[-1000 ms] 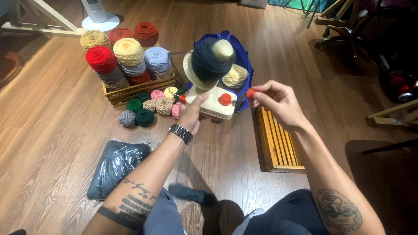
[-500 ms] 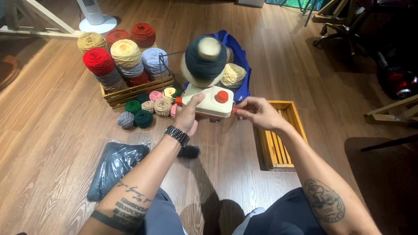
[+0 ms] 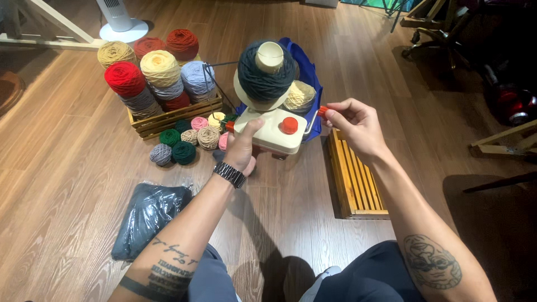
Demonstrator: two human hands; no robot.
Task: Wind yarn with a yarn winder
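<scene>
Gripping the orange crank knob (image 3: 323, 111), right hand (image 3: 358, 127) has swung rightward; left hand (image 3: 244, 146) clasps winder (image 3: 274, 132).

Obscured or incomplete items: red crank handle (image 3: 323, 111), mostly covered by the right hand's (image 3: 355, 127) pinching fingertips; yarn winder (image 3: 272, 132), near-left corner of its base hidden under the left hand (image 3: 244, 148); blue bag (image 3: 309, 84), largely behind the winder and the dark yarn cake (image 3: 263, 77); wooden crate (image 3: 168, 117), interior hidden by stacked yarn cones; white fan base (image 3: 120, 25) and office chair (image 3: 442, 33), both cut by the top edge; red object (image 3: 512, 106) at right, too dim to identify.
</scene>
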